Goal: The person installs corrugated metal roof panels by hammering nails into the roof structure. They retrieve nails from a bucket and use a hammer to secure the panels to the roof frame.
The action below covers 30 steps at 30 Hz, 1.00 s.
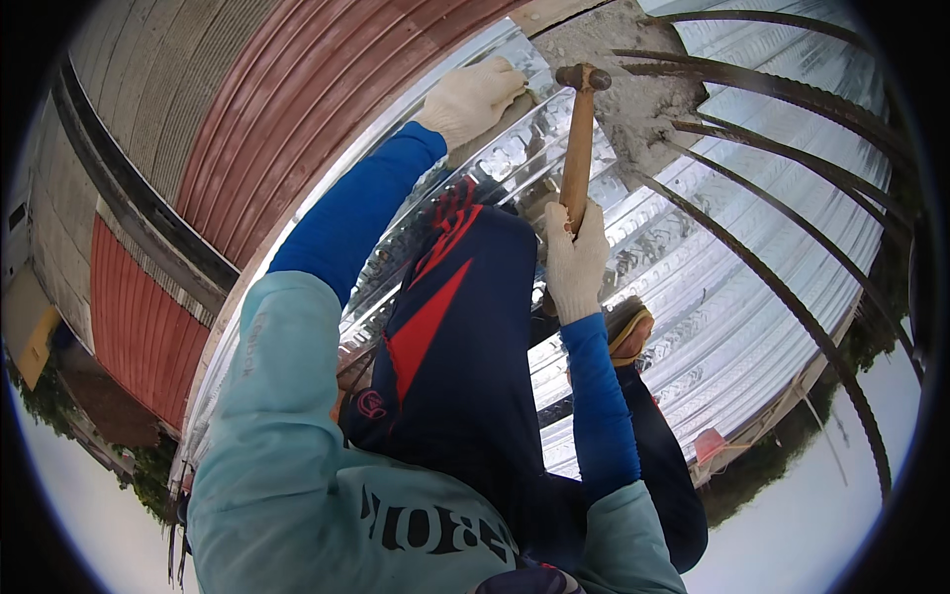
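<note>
My right hand (577,257), in a white knit glove, is wrapped round the wooden handle of a hammer (576,148). The hammer's dark metal head is at the far end, to the right of my left hand. Gloved too, my left hand (470,101) rests low over the shiny corrugated metal sheet (648,262), near its far edge. Its fingers are curled and pressed together at the tips; whatever they pinch, if anything, is too small or hidden to make out. The hammer head appears above the rough concrete (638,109) beside the sheet, apart from my left fingers.
Several bent ribbed steel bars (782,89) rise from the concrete and arch across the right side. Reddish corrugated roofing (287,109) lies at the left, with a dark gutter-like channel (129,188) beyond. My bent knee (475,267) and a sandalled foot (630,335) are on the metal sheeting.
</note>
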Each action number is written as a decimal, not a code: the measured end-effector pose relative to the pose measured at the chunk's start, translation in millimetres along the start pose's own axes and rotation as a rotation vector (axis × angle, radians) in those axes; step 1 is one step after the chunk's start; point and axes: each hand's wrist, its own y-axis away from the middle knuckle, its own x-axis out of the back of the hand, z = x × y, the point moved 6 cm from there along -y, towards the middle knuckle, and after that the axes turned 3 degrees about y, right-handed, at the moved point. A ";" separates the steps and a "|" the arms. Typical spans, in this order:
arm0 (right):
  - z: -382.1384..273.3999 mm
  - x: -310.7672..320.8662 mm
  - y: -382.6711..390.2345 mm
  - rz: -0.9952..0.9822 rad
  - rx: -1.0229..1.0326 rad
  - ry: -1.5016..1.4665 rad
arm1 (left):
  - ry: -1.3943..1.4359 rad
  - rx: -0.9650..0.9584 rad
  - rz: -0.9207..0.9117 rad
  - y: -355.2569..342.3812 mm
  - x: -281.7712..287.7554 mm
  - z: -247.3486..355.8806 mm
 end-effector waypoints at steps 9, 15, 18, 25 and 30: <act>-0.9 -0.1 2.7 -0.046 0.010 -0.012 | 0.017 -0.012 0.049 0.3 4.9 1.4; 7.2 -8.2 4.2 -0.091 -0.032 0.001 | -0.020 -0.021 0.010 -1.1 4.9 4.4; 2.5 -5.7 3.0 -0.042 0.024 -0.063 | 0.014 0.005 0.045 -1.1 6.1 2.4; -9.4 5.8 0.9 -0.015 0.021 -0.104 | 0.068 -0.056 0.120 1.5 3.8 -5.3; 11.6 4.5 6.2 -0.003 -0.018 -0.104 | 0.093 -0.031 0.130 0.1 5.1 -5.7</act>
